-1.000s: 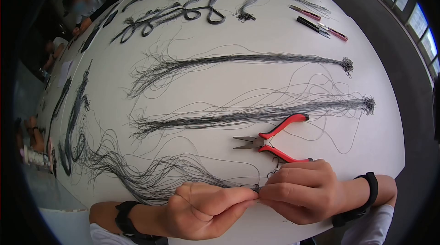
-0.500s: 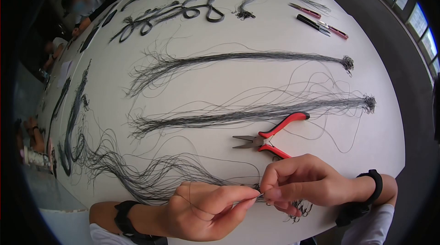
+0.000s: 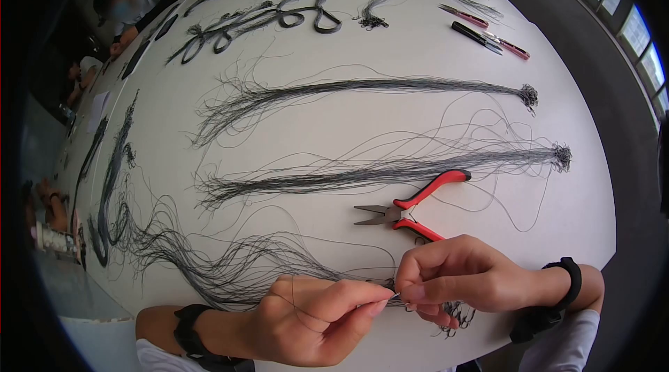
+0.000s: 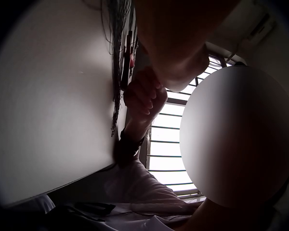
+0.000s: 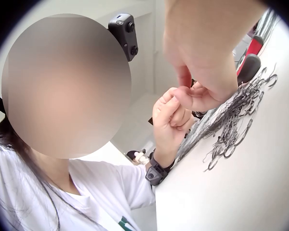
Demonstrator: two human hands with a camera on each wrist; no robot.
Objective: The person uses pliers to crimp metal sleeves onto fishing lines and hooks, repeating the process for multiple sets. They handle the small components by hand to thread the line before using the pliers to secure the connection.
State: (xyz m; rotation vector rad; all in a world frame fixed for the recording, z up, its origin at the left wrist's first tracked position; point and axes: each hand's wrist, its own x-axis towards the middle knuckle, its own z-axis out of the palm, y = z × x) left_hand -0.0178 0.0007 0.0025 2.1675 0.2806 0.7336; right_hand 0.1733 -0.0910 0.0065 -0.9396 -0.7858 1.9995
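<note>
My left hand (image 3: 313,320) pinches a small fishing hook between thumb and forefinger, and a thin dark line (image 3: 296,311) loops over the back of this hand. Meeting it from the right, my right hand (image 3: 460,274) pinches at the same hook, thumb against forefinger; the fingertips mostly hide the hook. Below the right fingers lies a cluster of fishing hooks (image 5: 231,139) on the table. Their bundle of dark lines (image 3: 230,271) runs off to the left, passing behind my left hand. In the right wrist view, both hands' fingertips come together above this bundle.
Red-handled pliers (image 3: 397,215) lie open just beyond my right hand. Two more line bundles (image 3: 390,86) stretch across the white table (image 3: 313,51). Snips (image 3: 477,39) and looped bundles (image 3: 279,20) lie farther back. Another person (image 3: 139,3) sits at the far left.
My right hand has turned, its thumb now facing the camera, and the hooks beneath it have come into view. My left hand stays in place. The pliers and bundles have not moved.
</note>
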